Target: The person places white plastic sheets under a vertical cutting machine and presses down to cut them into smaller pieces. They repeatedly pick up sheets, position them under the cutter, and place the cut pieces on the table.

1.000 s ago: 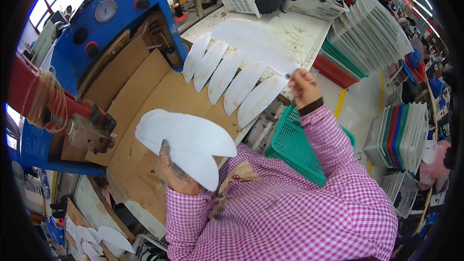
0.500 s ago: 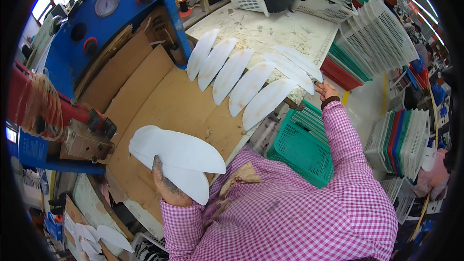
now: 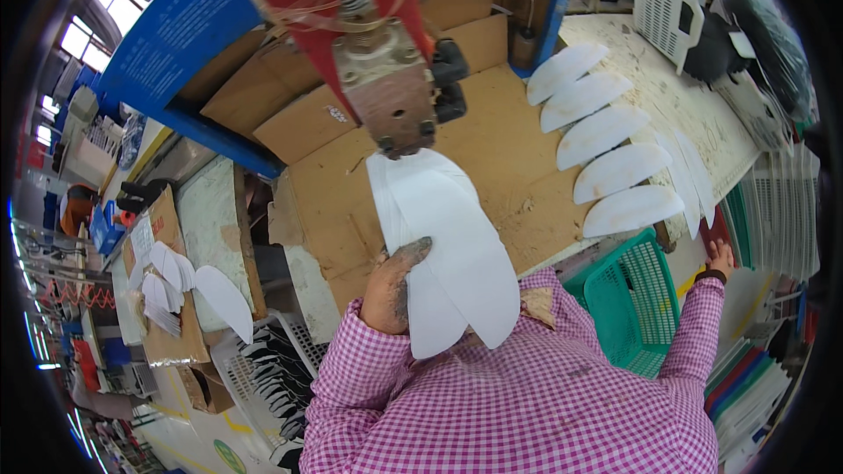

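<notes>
In my left hand (image 3: 397, 290) is a small stack of white half-oval sheets (image 3: 461, 250), fanned apart at the lower end, with my thumb pressed on top and the other fingers hidden beneath. The far end of the stack lies at the metal head (image 3: 386, 101) of a red machine arm; whether they touch, I cannot tell. My right hand (image 3: 720, 259) is stretched out to the far right, fingers extended, holding nothing I can see. Nearest to it are overlapping white pieces (image 3: 689, 177) at the table corner. A row of similar pieces (image 3: 615, 167) lies beside them.
Brown cardboard (image 3: 492, 114) covers the work surface before a blue machine frame (image 3: 189, 70). A green basket (image 3: 619, 312) stands below the table edge. Further white pieces (image 3: 167, 276) rest on a left side table, near a crate of dark parts (image 3: 272, 377). Stacked crates (image 3: 777, 211) stand right.
My view has swung left. The sheets in my left hand have come to the machine head, and my right hand has drawn away from the white pieces at the corner.
</notes>
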The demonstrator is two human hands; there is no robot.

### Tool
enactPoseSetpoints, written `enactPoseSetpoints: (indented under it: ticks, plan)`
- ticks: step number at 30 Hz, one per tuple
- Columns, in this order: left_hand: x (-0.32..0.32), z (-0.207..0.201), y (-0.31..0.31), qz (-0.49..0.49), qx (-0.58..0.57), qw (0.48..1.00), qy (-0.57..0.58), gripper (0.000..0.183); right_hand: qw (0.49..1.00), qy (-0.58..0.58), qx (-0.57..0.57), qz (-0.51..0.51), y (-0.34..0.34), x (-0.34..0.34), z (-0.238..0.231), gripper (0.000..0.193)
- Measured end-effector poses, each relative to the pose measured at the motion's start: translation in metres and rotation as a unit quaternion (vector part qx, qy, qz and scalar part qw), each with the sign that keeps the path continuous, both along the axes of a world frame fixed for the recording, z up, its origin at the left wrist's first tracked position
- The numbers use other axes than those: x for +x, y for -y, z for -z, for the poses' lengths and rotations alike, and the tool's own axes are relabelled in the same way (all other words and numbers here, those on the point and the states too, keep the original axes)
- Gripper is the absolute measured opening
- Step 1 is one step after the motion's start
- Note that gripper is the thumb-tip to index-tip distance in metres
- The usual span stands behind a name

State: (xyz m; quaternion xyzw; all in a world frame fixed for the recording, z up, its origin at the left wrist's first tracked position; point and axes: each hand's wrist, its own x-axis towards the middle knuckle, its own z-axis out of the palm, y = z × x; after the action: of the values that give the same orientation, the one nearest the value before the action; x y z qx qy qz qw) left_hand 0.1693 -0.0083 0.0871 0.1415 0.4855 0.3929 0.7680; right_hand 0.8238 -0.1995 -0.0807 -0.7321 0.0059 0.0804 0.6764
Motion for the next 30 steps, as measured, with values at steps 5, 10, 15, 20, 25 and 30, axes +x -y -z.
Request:
enactPoseSetpoints:
  ticks: [5, 10, 15, 20, 25, 30]
  plan:
    - [-0.005, -0.018, -0.031, 0.045, 0.037, 0.996, -0.064, 0.05, 0.991, 0.106, -0.052, 0.066, -0.027, -0.042, -0.058, 0.038]
    - [-0.023, -0.004, -0.098, 0.034, 0.125, 0.992, 0.001, 0.05, 0.988, 0.135, -0.055, 0.059, -0.048, -0.062, -0.078, 0.037]
    - [-0.044, -0.001, -0.152, -0.004, 0.178, 0.984, 0.017, 0.054, 0.99, 0.133, 0.028, -0.027, -0.07, -0.071, -0.086, 0.039]
    - [-0.046, -0.02, -0.114, 0.03, 0.167, 0.981, -0.094, 0.056, 0.982, 0.14, 0.097, -0.08, -0.077, -0.077, -0.088, 0.038]
    - [-0.045, -0.019, -0.054, 0.151, 0.117, 0.949, -0.251, 0.051, 0.979, 0.142, 0.105, -0.098, -0.077, -0.107, -0.095, 0.031]
    - [-0.049, -0.015, -0.027, 0.132, 0.049, 0.982, -0.126, 0.051, 0.933, 0.23, 0.132, -0.244, -0.09, -0.194, -0.109, 0.031]
